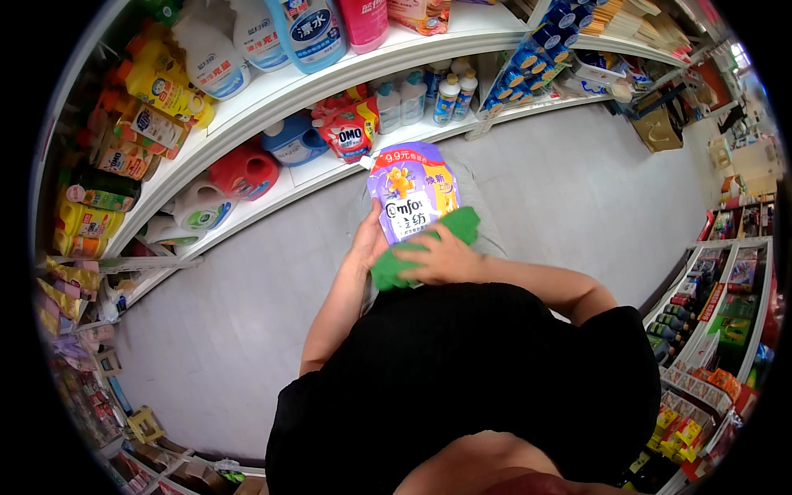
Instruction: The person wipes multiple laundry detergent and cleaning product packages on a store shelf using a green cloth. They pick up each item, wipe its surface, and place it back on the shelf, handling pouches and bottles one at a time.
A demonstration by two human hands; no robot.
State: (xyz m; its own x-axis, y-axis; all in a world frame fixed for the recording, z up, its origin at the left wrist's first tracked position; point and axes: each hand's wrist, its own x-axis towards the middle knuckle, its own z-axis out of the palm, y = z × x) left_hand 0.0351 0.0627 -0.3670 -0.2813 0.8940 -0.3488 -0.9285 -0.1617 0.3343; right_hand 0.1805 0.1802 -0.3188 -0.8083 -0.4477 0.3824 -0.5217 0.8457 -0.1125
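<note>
In the head view, a purple, glossy plastic-film pouch with a red band across its top and a white label area (412, 186) is held upright before the person's torso, over pale grey trousers (476, 202); whether it rests on the legs cannot be determined. The left hand (371, 238) grips the pouch's left edge, its fingers partly hidden behind. The right hand (443, 260) lies with fingers extended over a bright green, soft fabric cloth (464, 224), which covers the lower front of the pouch; the hand is slightly blurred, and whether it pinches the cloth or merely presses it cannot be told. A small white cap (367, 163) projects at the pouch's upper left corner. Assessment of handling: the pouch appears full, so it is probably fairly heavy for its bulk, with contents likely to shift toward the bottom. The film is judged flexible and somewhat slippery, unlikely to shatter but open to creasing or puncture. The soundest hold would be a broad grip on a side edge with support beneath the base; the cap seems a poor place to bear the weight. The cloth is judged light and limp, manageable under a flat palm.
</note>
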